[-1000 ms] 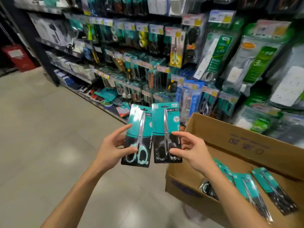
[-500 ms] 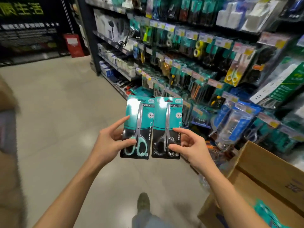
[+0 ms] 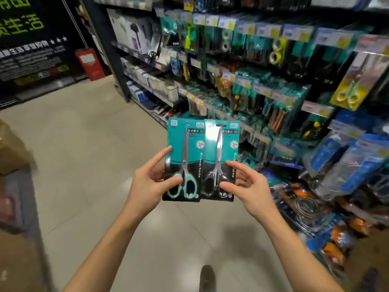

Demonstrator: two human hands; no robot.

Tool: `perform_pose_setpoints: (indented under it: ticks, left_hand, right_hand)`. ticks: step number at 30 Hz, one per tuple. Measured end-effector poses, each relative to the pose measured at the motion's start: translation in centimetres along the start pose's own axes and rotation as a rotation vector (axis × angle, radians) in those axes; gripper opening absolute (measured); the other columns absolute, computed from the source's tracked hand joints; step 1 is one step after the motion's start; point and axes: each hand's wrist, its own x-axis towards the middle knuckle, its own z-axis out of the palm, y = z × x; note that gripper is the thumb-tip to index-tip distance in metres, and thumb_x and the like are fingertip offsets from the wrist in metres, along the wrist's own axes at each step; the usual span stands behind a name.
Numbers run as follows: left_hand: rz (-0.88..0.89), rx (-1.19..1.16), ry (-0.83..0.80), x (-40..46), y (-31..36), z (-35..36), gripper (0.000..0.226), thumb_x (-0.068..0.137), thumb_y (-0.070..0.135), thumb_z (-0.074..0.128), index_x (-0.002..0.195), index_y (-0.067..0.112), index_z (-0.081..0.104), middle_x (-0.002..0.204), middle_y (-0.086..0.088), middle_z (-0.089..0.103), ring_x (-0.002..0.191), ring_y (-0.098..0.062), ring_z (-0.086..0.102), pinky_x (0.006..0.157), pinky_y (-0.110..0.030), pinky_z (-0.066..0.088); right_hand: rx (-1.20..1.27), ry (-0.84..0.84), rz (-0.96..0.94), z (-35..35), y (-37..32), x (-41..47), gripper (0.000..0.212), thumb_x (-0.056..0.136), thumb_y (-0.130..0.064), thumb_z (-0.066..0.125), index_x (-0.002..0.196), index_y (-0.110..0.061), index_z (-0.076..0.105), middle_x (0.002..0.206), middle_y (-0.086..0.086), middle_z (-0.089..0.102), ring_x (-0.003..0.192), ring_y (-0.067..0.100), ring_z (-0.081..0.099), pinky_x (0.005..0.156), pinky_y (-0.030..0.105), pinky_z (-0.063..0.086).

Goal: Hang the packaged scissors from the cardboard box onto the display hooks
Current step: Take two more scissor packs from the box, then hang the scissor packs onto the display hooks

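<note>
Two scissors packs are held side by side in mid-air over the floor (image 3: pixel 88 157), just before the shelves (image 3: pixel 263 85). The left pack (image 3: pixel 183 144), mint-handled, is pinched by the left hand (image 3: pixel 150 184); the right pack (image 3: pixel 221 144), grey-handled, by the right hand (image 3: pixel 250 186), thumbs in front, fingers behind. Both stand upright, blades up, handles down. Each teal-and-black card reads "办公剪刀"; the vertical lettering looks like "You Pin".

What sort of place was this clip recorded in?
Most likely a shop aisle for hardware and household goods. Packaged items hang on display hooks with price tags in front, shelves hold boxed goods, and each hand holds a carded pair of scissors.
</note>
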Motion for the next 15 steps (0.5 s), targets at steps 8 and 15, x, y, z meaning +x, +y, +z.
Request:
perform_pose_setpoints:
  ticks: [8, 15]
  left_hand:
    - [0.037, -0.018, -0.130, 12.2, 0.6, 1.8, 0.076, 0.071, -0.011, 0.075, 0.133, 0.028, 0.052, 0.099, 0.002, 0.076, 0.088, -0.017, 0.074, 0.070, -0.024, 0.058]
    - [0.074, -0.018, -0.269, 20.3, 0.2, 4.9, 0.074, 0.073, -0.009, 0.075, 0.131, 0.030, 0.053, 0.100, 0.004, 0.076, 0.091, -0.019, 0.074, 0.075, -0.033, 0.061]
  right_hand:
    - [-0.026, 0.198, -0.035, -2.5, 0.4, 8.4, 0.055, 0.062, -0.016, 0.086, 0.108, -0.041, 0.070, 0.111, 0.003, 0.073, 0.103, 0.024, 0.068, 0.093, 0.043, 0.053]
    - [-0.062, 0.328, -0.042, -4.8, 0.1, 13.2, 0.056, 0.068, -0.007, 0.085, 0.108, -0.043, 0.069, 0.097, 0.028, 0.065, 0.079, 0.037, 0.057, 0.077, 0.030, 0.049]
